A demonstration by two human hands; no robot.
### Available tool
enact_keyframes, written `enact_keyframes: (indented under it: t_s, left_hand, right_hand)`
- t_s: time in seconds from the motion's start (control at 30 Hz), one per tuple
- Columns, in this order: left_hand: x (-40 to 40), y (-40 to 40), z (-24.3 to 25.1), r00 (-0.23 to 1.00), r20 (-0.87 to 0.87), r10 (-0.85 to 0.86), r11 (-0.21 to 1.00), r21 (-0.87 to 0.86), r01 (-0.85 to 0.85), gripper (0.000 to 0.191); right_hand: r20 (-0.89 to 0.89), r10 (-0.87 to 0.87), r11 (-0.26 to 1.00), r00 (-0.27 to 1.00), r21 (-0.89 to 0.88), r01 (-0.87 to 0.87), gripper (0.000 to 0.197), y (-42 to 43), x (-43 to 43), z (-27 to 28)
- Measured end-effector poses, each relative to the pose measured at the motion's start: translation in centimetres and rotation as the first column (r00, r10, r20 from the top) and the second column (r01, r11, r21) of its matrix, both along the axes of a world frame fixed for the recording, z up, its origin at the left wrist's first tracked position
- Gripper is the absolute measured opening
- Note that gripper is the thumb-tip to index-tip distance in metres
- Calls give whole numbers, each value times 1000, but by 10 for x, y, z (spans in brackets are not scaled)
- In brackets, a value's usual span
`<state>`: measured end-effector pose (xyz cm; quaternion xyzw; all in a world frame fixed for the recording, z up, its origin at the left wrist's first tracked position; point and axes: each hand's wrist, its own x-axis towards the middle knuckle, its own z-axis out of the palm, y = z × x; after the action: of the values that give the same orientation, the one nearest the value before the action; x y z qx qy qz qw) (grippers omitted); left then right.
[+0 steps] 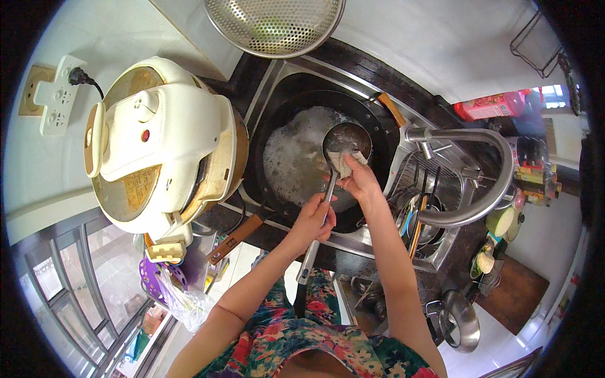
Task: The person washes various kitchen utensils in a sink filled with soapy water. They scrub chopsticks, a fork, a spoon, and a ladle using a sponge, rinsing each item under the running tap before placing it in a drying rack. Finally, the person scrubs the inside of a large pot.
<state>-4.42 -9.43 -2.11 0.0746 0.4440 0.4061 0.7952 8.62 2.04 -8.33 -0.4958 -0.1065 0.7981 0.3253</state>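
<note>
My left hand (317, 221) is closed around the metal handle of a ladle (347, 134), whose round bowl is held above soapy water. In my right hand (359, 177) a pale cloth (347, 163) is pressed at the lower rim of the ladle's bowl. Beneath both hands is a large dark wok (326, 99), set in the sink (269, 85), with foamy water (298, 151) in it. The wok's long wooden handle (236, 238) sticks out over the front left, and a short wooden grip (392, 109) shows at its far right.
A cream electric cooker (160, 137) crowds the left side. A perforated metal colander (279, 28) is at the top. The curved faucet (501, 156) arches over a smaller basin (437, 257) with chopsticks and utensils. Bottles (496, 105) line the right; a steel pan (459, 321) is lower right.
</note>
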Motion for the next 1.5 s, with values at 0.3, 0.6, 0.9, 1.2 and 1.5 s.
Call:
enact_keyframes:
  t_s: [0.3, 0.6, 0.9, 1.2, 1.5]
  left_hand:
    - [-4, 3, -4, 999, 2, -46, 999, -19, 46, 25]
    - [-23, -8, -27, 914, -330, -235, 972, -63, 227, 24]
    - [-20, 0, -50, 999, -24, -49, 981, -187, 44, 22]
    - [-7, 6, -48, 997, -61, -47, 985, -171, 36, 22]
    - [-26, 4, -46, 667, -626, -403, 893, -109, 437, 25]
  right_hand:
    - [-111, -138, 990, 984, 15, 140, 26, -7, -15, -16]
    - [982, -71, 482, 176, 188, -855, 35, 49, 3, -1]
    - [182, 629, 773, 756, -46, -633, 42, 51, 35, -47]
    - [5, 188, 942, 982, -284, -179, 32, 11, 8, -94]
    - [598, 354, 770, 719, 250, -586, 24, 68, 29, -69]
